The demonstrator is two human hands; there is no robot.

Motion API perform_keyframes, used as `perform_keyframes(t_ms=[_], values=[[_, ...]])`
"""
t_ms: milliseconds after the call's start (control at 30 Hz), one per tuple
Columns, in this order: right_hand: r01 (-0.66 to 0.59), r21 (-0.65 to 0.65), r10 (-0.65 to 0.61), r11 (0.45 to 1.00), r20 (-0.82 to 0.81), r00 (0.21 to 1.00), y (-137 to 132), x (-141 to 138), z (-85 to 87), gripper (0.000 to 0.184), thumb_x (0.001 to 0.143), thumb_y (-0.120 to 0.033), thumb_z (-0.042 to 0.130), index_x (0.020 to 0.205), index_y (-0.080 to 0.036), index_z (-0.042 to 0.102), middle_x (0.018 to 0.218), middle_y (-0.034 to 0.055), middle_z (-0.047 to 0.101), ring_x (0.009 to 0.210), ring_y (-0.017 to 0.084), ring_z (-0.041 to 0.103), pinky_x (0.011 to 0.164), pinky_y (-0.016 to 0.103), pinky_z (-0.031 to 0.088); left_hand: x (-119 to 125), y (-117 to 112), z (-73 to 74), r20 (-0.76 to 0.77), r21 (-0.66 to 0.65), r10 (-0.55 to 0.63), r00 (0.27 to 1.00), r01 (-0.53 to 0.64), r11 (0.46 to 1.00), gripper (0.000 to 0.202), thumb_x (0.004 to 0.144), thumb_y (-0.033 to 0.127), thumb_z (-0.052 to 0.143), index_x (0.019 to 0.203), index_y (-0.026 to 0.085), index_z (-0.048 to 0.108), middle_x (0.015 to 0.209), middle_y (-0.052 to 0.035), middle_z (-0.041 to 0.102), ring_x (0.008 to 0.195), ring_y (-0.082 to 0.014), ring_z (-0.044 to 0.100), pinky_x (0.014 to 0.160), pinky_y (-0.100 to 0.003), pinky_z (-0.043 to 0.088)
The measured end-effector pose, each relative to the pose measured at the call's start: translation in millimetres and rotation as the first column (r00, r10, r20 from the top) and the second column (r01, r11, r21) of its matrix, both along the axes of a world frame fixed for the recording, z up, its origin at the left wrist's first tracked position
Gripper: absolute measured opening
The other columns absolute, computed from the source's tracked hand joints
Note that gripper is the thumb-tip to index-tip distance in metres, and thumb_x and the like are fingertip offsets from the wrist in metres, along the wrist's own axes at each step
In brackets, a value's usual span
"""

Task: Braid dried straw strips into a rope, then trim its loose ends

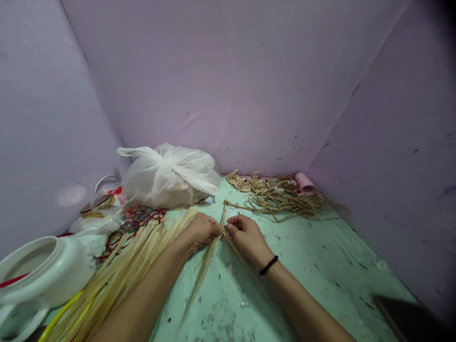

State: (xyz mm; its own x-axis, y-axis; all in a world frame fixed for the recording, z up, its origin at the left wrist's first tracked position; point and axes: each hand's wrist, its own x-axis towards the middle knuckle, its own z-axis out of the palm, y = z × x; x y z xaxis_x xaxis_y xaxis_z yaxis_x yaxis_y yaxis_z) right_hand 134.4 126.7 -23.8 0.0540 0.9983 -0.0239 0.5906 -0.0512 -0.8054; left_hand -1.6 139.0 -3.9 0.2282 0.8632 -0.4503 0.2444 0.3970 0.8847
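Note:
Between my two hands a thin braided cord of straw-coloured fibre (223, 216) runs up toward the far side of the table, and loose strands (204, 268) hang from it toward me. My left hand (204, 231) pinches the cord where it splits. On the other side my right hand (244, 232) has its fingers curled close, at the strand leading down to the right; its fingertips partly hide the grip. A black band circles the right wrist. Beneath my left forearm lies a bundle of long dry fibre strips (142, 256).
A tied white plastic bag (171, 178) stands at the back left. Finished braided cords (285, 202) with beads lie at the back right by a pink thread spool (305, 184). A white pot (50, 270), red cord (116, 240) and beads (135, 217) are at left. Walls enclose the table.

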Motion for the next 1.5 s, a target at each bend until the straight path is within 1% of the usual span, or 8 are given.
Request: perform_keyframes(t_ms=[133,300,433,567,733,933,1233,1500], values=[[-0.053,0.018,0.051,0.998,0.080,0.995,-6.0,-0.6,11.5,0.018,0.068,-0.034,0.056,0.067,-0.017,0.060,0.065,0.0033,0.064,0.058,0.013,0.053,0.051,0.023,0.033,-0.2,-0.6,-1.3,0.000,0.020,0.016,1.000,-0.016,1.000,0.017,0.052,0.018,0.050,0.043,0.017,0.036,0.031,0.0095,0.025,0.028,-0.0015,0.016,0.034,-0.019,0.006],[-0.184,-0.074,0.187,0.980,0.043,0.981,-8.3,-3.2,18.1,0.037,0.058,-0.050,0.064,0.070,-0.014,0.063,0.067,0.0051,0.065,0.060,0.014,0.056,0.050,0.022,0.033,1.4,0.0,-3.3,-0.066,0.007,0.077,0.995,-0.077,0.997,0.016,0.051,0.014,0.045,0.041,0.018,0.034,0.030,0.0078,0.025,0.027,-0.0035,0.017,0.032,-0.021,0.006],[-0.121,-0.096,0.137,0.988,0.188,0.973,-11.1,-5.8,22.0,0.042,0.055,-0.058,0.062,0.065,-0.017,0.064,0.061,0.0046,0.064,0.057,0.015,0.054,0.047,0.024,0.029,6.1,0.4,-0.4,-0.108,0.078,0.064,0.992,-0.055,0.995,0.020,0.048,0.008,0.045,0.037,0.017,0.031,0.032,0.0081,0.025,0.031,-0.0020,0.016,0.033,-0.021,0.007],[-0.144,-0.083,0.157,0.986,0.177,0.972,-7.5,-3.0,12.2,0.028,0.057,-0.044,0.064,0.067,-0.018,0.065,0.061,0.0029,0.063,0.056,0.014,0.053,0.048,0.023,0.029,6.8,-0.1,1.9,-0.110,0.025,0.067,0.992,-0.065,0.998,0.019,0.050,0.009,0.046,0.038,0.017,0.033,0.031,0.0081,0.025,0.030,-0.0023,0.017,0.033,-0.021,0.008],[-0.195,-0.139,0.177,0.971,-0.136,0.975,3.3,2.8,-4.3,0.009,0.059,-0.014,0.052,0.061,-0.015,0.061,0.051,-0.0018,0.056,0.048,0.009,0.046,0.046,0.020,0.030,1.0,-0.2,0.8,-0.040,-0.001,-0.017,0.999,0.017,1.000,0.015,0.051,0.016,0.049,0.040,0.016,0.039,0.030,0.0080,0.027,0.028,-0.0021,0.017,0.032,-0.020,0.006],[-0.284,-0.298,0.117,0.911,-0.474,0.872,6.8,6.9,8.2,0.010,0.060,-0.009,0.045,0.057,-0.014,0.054,0.045,-0.0041,0.049,0.040,0.006,0.037,0.042,0.019,0.029,-3.8,4.6,-3.0,0.018,-0.026,-0.038,0.999,0.038,0.999,0.016,0.050,0.021,0.053,0.044,0.016,0.039,0.033,0.0085,0.030,0.028,-0.0016,0.018,0.032,-0.020,0.006],[-0.247,-0.258,0.164,0.934,-0.303,0.939,12.8,4.9,-0.2,0.013,0.062,-0.019,0.050,0.050,-0.013,0.054,0.038,-0.0067,0.036,0.039,0.005,0.026,0.040,0.020,0.018,-5.3,6.3,-3.5,-0.023,-0.018,-0.110,0.994,0.109,0.994,0.015,0.053,0.021,0.052,0.045,0.017,0.040,0.034,0.0086,0.029,0.028,-0.0031,0.017,0.033,-0.021,0.006],[-0.183,-0.218,0.073,0.959,-0.433,0.899,11.3,2.4,-6.7,0.006,0.054,-0.017,0.053,0.051,-0.013,0.055,0.043,-0.0053,0.046,0.042,0.006,0.032,0.043,0.020,0.025,-4.2,1.5,5.8,-0.362,0.150,-0.185,0.913,0.253,0.956,0.019,0.060,0.019,0.048,0.043,0.013,0.055,0.029,0.0052,0.031,0.030,-0.0052,0.022,0.036,-0.022,0.013]])
